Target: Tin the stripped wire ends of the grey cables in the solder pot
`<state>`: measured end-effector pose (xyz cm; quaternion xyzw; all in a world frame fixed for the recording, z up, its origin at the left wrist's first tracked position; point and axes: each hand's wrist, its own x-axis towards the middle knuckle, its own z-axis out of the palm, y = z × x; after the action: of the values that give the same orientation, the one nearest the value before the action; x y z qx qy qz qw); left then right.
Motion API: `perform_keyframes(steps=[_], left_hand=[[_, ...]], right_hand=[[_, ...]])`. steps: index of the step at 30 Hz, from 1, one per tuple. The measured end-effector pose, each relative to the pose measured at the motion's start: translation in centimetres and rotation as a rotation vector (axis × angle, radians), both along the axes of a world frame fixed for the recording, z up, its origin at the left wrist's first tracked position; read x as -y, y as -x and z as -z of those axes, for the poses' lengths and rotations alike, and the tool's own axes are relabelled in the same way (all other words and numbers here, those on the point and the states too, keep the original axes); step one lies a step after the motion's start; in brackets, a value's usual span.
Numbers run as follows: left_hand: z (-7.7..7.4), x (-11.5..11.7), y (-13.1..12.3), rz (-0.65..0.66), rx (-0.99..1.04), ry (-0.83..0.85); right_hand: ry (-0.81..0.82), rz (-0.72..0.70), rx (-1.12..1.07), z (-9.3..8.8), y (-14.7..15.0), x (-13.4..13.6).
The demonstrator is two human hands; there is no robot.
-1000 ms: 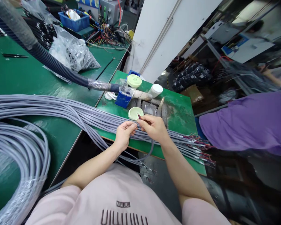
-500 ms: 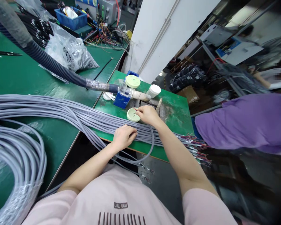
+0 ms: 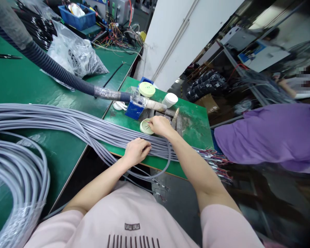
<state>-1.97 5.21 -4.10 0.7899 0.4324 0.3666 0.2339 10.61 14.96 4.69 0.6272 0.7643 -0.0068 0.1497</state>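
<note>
My right hand (image 3: 158,125) pinches the stripped end of one grey cable (image 3: 168,156) and holds its thin wire tips over a small pale green round tin (image 3: 145,126) on the green bench. That cable loops down past the bench edge and back under my left hand (image 3: 136,150). My left hand rests on the bundle of grey cables (image 3: 67,122) lying across the bench, fingers curled around the single cable. The bundle's far ends (image 3: 217,162), with coloured wire tips, hang over the right edge.
A dark corrugated hose (image 3: 57,70) ends at a blue block (image 3: 133,109). Behind stand a green-lidded jar (image 3: 146,89) and a white cup (image 3: 169,100). A grey cable coil (image 3: 20,179) lies at left, a plastic bag (image 3: 72,55) beyond. A person in purple (image 3: 268,134) is at right.
My right hand moved forward from beside my left hand to the green tin, carrying the cable end with it. My left hand lowered onto the bundle.
</note>
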Motion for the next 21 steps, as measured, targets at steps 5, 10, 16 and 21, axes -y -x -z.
perform_keyframes(steps=[5, 10, 16, 21], left_hand=[[-0.7, -0.1, 0.3, 0.018, 0.006, 0.093], [-0.7, -0.2, 0.4, 0.014, 0.008, 0.101], [-0.3, -0.2, 0.2, -0.007, 0.025, 0.069], [-0.1, -0.3, 0.1, -0.006, 0.016, 0.034]], right_hand=[[-0.061, 0.055, -0.132, -1.4, -4.1, -0.6], [-0.078, 0.261, -0.139, -0.5, -9.0, -2.2], [-0.065, 0.361, -0.124, 1.6, -10.7, -3.8], [-0.049, 0.391, -0.124, 2.3, -10.5, -4.4]])
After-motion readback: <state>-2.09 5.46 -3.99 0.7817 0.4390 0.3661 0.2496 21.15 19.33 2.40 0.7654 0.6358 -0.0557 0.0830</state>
